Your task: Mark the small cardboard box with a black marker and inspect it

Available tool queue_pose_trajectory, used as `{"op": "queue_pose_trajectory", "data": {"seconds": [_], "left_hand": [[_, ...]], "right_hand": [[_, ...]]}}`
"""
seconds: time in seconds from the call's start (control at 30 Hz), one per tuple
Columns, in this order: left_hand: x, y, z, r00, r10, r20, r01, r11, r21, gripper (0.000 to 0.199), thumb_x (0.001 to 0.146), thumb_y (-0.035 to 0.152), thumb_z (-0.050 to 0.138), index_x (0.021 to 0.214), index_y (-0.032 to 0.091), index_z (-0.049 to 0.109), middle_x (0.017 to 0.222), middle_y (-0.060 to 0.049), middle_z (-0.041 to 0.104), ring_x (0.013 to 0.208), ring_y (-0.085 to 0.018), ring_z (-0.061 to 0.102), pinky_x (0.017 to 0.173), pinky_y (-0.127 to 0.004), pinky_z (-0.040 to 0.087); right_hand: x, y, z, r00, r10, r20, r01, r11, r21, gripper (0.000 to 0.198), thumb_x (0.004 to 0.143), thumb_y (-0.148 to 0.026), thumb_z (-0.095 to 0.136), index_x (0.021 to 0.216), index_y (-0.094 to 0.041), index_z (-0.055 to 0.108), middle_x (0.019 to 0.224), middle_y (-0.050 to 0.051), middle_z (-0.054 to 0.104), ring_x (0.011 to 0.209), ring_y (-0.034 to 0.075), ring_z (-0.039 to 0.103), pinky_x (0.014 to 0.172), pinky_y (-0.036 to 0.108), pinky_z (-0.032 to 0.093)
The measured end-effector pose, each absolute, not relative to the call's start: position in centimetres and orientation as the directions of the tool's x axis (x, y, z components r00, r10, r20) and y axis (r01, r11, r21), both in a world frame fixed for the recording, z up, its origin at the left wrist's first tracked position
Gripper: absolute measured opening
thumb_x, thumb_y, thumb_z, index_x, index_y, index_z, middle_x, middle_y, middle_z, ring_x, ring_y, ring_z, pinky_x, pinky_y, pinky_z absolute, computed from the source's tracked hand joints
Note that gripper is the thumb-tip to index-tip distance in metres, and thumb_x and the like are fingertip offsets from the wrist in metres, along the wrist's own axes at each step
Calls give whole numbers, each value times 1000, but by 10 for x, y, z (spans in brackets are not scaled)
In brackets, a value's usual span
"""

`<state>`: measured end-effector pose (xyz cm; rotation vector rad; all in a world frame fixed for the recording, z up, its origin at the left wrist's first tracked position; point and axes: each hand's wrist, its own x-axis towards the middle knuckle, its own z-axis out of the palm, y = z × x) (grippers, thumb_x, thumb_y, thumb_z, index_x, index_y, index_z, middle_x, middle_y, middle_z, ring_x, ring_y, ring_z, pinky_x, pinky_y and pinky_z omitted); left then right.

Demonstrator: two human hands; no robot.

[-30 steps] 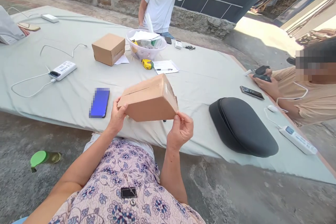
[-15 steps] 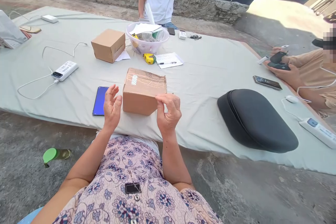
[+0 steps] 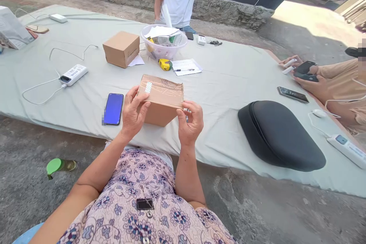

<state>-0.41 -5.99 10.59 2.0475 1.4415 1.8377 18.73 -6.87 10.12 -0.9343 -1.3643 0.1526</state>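
A taped cardboard box (image 3: 162,89) with a small patterned sticker (image 3: 148,87) on top sits on the table in front of me. My left hand (image 3: 134,112) holds its left side, fingers along the upper edge and thumb by the front face. At the front right corner, my right hand (image 3: 191,122) has thumb and forefinger pinched on the box's edge. A small bluish bit shows behind those fingers, too little to name. Left of the box lies a phone (image 3: 113,109) with a blue screen.
Beyond are a second cardboard box (image 3: 121,48), a basin (image 3: 164,50), a yellow tape measure (image 3: 165,64) and a notepad (image 3: 187,67). A black cushion-like object (image 3: 281,135) lies right, a power bank (image 3: 73,75) left. One person stands opposite; another sits right, holding a dark device.
My left hand has moved right, from beside the box onto its left side. My right hand stays at the right corner, its grip slightly shifted. The view has shifted a little.
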Motion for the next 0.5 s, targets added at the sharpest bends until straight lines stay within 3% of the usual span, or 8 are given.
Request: {"op": "queue_pose_trajectory", "data": {"seconds": [0.13, 0.33, 0.43, 0.5], "left_hand": [[-9, -58, 107, -105, 657, 746, 563, -579, 590, 26, 100, 40, 56, 117, 24, 69, 140, -12, 59, 134, -24, 58, 114, -43, 50], [-10, -48, 106, -97, 740, 665, 486, -548, 681, 33, 103, 43, 48, 127, 26, 64, 144, -12, 59, 144, -24, 50, 115, -45, 48], [-3, -50, 102, -166, 722, 671, 588, -474, 655, 37, 103, 38, 48, 136, 29, 62, 154, -12, 49, 148, -27, 44, 120, -49, 42], [4, -58, 99, -119, 709, 695, 632, -486, 604, 41, 103, 31, 49, 142, 31, 57, 162, -11, 38, 152, -29, 38, 123, -52, 39]], "right_hand": [[193, -71, 95, 226, 640, 735, 346, 653, -674, 13, 96, -29, 64, 107, -27, 72, 108, 5, 68, 107, 17, 66, 74, 27, 61], [184, -86, 102, 192, 619, 761, 443, 637, -630, 12, 95, -30, 66, 104, -26, 73, 98, 4, 64, 92, 15, 65, 70, 28, 59], [172, -92, 106, 139, 594, 792, 485, 657, -577, 10, 95, -27, 66, 103, -26, 72, 91, 2, 67, 85, 15, 66, 73, 29, 58], [164, -95, 108, 119, 565, 816, 499, 677, -541, 9, 95, -25, 67, 103, -26, 71, 88, 1, 69, 82, 14, 66, 73, 29, 58]]}}
